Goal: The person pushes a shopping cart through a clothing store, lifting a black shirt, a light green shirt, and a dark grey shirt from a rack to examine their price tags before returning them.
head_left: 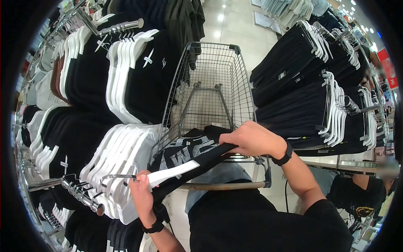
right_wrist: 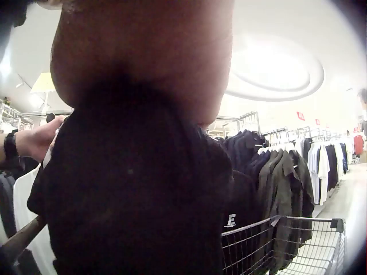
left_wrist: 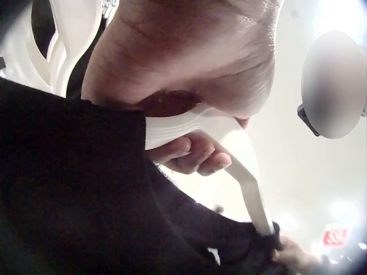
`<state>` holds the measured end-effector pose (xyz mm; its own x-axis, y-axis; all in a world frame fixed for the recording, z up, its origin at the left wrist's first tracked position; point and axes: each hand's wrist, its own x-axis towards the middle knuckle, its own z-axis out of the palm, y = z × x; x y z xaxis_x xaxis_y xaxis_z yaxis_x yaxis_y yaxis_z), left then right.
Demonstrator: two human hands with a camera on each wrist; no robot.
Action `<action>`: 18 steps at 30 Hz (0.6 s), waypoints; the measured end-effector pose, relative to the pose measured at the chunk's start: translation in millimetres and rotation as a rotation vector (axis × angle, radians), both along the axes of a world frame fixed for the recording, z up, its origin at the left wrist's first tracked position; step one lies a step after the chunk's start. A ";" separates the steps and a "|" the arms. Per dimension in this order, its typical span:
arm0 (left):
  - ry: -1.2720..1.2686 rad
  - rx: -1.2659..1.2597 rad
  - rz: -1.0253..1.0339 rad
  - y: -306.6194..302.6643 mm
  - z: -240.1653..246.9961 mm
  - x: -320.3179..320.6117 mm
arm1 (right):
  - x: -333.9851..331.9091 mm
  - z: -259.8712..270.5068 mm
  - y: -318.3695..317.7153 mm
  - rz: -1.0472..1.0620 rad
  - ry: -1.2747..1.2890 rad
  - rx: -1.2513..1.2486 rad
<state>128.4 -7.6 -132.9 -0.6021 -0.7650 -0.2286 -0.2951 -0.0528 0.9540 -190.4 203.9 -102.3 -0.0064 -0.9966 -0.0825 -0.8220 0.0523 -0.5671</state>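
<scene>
A black T-shirt (head_left: 212, 153) with large grey-white lettering is stretched between my two hands, over the near end of the shopping cart (head_left: 237, 50). My left hand (head_left: 142, 195) grips a white hanger (head_left: 178, 171) close to its metal hook. In the left wrist view, fingers curl around the hanger's (left_wrist: 221, 129) middle, and its far arm runs down into the dark cloth. My right hand (head_left: 256, 138) pinches the shirt's far shoulder edge. Black fabric (right_wrist: 132, 183) hangs below that hand in the right wrist view, hiding its fingertips.
White shirts on hangers (head_left: 121, 155) crowd the rail at left, beside black tops (head_left: 145, 84). Dark trousers (head_left: 289, 98) hang on racks at right. The cart's handle (head_left: 226, 185) crosses just before the body. Another person in black (head_left: 357, 195) is at the lower right.
</scene>
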 end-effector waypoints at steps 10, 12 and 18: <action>-0.056 0.064 0.035 -6.2 3.8 -12.2 | -17.5 -12.2 -5.4 -0.025 -0.095 0.055; -0.125 0.094 0.182 -1.1 1.4 -18.7 | -19.1 -16.1 -7.2 -0.059 -0.125 0.078; -0.158 0.214 0.128 -12.6 -1.5 -18.9 | -27.5 -26.9 -7.4 -0.111 -0.347 0.059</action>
